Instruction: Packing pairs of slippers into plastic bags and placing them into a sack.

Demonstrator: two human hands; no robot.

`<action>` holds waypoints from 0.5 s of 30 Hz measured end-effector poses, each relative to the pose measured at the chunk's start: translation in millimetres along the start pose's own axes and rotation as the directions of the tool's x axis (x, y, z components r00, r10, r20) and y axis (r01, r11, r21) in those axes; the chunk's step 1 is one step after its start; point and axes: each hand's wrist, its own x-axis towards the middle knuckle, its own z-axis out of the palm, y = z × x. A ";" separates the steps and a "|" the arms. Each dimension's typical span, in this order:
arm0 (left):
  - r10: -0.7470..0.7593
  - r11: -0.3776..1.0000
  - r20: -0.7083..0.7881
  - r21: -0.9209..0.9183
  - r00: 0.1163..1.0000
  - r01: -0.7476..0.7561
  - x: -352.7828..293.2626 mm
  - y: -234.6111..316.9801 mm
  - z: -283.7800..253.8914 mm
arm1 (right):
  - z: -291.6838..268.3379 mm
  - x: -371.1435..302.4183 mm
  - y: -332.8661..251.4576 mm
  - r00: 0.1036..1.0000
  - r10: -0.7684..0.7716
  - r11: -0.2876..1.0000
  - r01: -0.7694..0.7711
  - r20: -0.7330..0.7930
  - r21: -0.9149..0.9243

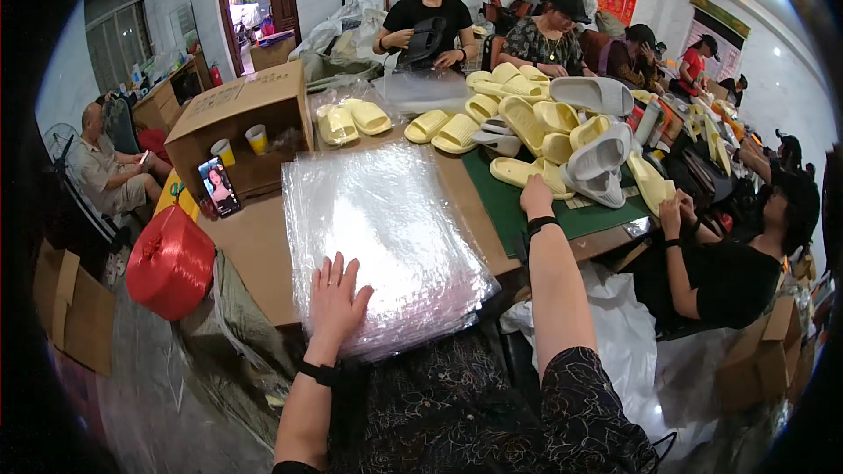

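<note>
While flat on bags (pixel 386 237), one hand (pixel 336 298)

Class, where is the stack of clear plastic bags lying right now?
In the head view, the stack of clear plastic bags lies on the brown table, under the left hand, between the cardboard box and green mat.

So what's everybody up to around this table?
The person wearing the camera rests the left hand flat on a stack of clear plastic bags on the brown table. The right hand reaches into a pile of pale yellow foam slide sandals. Other people around the table handle sandals too.
</note>
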 end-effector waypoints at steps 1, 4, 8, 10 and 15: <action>-0.004 1.000 0.005 -0.008 1.000 0.004 -1.8 1.0 -2.4 | 4.1 -2.4 0.9 1.000 -0.002 0.998 0.001 -0.020 -0.061; 0.013 1.000 -0.007 -0.015 1.000 -0.013 1.1 2.9 -4.1 | 13.4 -8.3 -9.7 0.993 0.049 0.976 -0.070 -0.104 -0.208; 0.015 1.000 -0.034 -0.015 0.999 -0.015 1.3 0.6 -1.8 | -3.4 -44.1 -62.4 0.999 0.040 0.951 -0.042 -0.012 -0.307; 0.017 1.000 -0.058 -0.019 0.998 -0.018 0.5 0.0 -2.9 | -13.7 -75.7 -86.9 0.998 -0.015 0.994 0.009 -0.055 -0.113; 0.049 0.999 -0.105 -0.008 0.993 -0.050 0.6 -1.8 3.1 | -39.4 -144.6 -100.7 0.989 -0.112 0.984 0.124 -0.091 0.131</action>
